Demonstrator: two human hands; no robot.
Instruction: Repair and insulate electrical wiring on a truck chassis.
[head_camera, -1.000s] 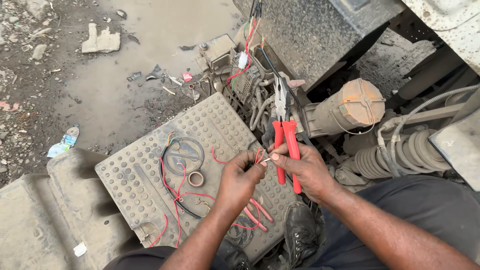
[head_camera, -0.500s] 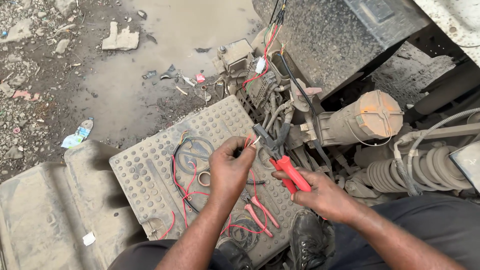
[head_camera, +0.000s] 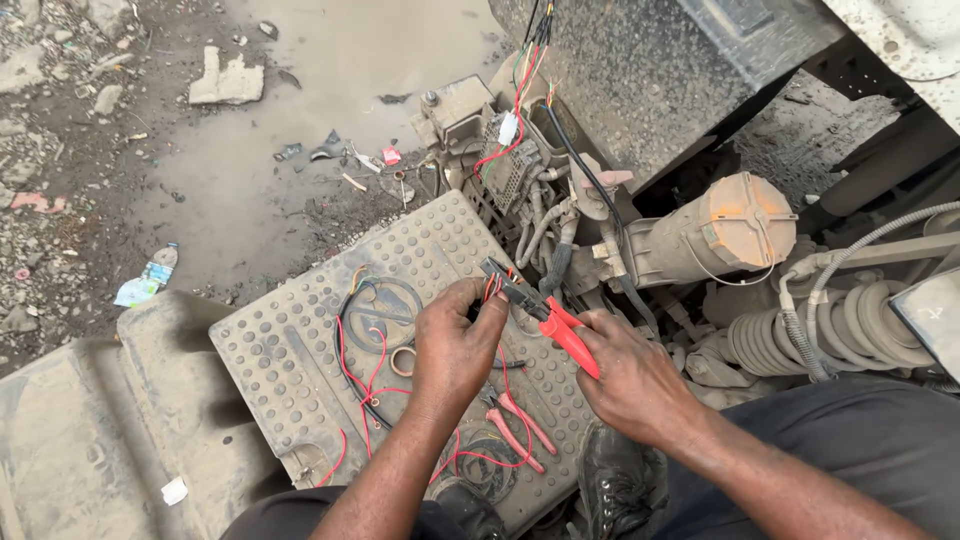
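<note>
We have our right hand (head_camera: 635, 385) wrapped around the red handles of the pliers (head_camera: 545, 318), fingers curled tight, the dark jaws angled up-left. Our left hand (head_camera: 455, 345) pinches the thin red wire (head_camera: 492, 290) between thumb and fingertips, right at the jaws and above the studded metal plate (head_camera: 280, 350). We judge the wire light, limp and springy, so it is best pinched close to its end. On the plate lie loose red and black wires (head_camera: 365, 370), a tape roll (head_camera: 403, 361) and 1 more red-handled tool (head_camera: 520, 425).
</note>
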